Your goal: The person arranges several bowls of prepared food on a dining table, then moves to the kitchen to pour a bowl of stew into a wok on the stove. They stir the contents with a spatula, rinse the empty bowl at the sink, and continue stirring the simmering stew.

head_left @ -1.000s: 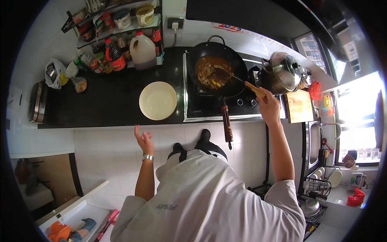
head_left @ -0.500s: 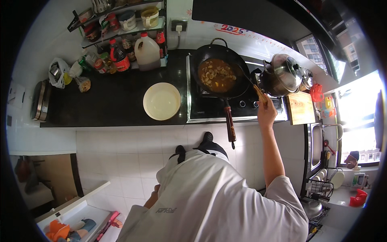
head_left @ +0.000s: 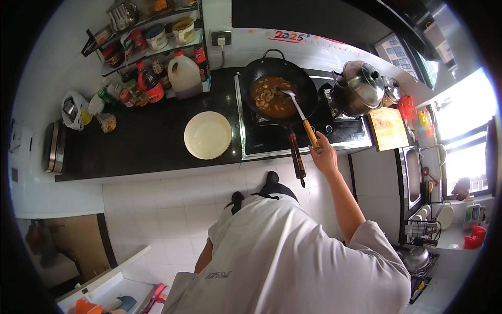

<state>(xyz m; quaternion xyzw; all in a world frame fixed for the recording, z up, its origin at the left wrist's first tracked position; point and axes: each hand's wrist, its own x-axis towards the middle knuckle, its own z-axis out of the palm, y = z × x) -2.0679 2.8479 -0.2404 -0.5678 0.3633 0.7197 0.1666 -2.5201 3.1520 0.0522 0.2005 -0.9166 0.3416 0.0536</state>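
Observation:
My right hand (head_left: 325, 156) holds the end of a metal spatula's wooden handle (head_left: 311, 135) loosely, between thumb and fingers. The spatula's pale head (head_left: 288, 93) rests in the brown, saucy food (head_left: 273, 99) inside a black wok (head_left: 307, 86). That wok stands on the left burner of a black gas stove (head_left: 261, 145), its dark red handle (head_left: 296, 159) pointing toward me, just left of my right hand. On the counter left of the stove sits a cream-coloured bowl (head_left: 208, 135) with nothing in it. My left forearm (head_left: 204, 256) shows beside my shirt; its hand is hidden.
A lidded steel pot (head_left: 360, 88) occupies the right burner. Beyond it lie a wooden cutting board (head_left: 388, 129) and a sink (head_left: 413, 177). At the back left, a rack (head_left: 151, 55) holds jars and bottles, including a large jug (head_left: 184, 76). The range hood (head_left: 308, 26) overhangs the stove.
My right hand has moved left and slightly toward me with the spatula. The spatula's head now shows in the food, its handle slanting toward me. The view has shifted a little.

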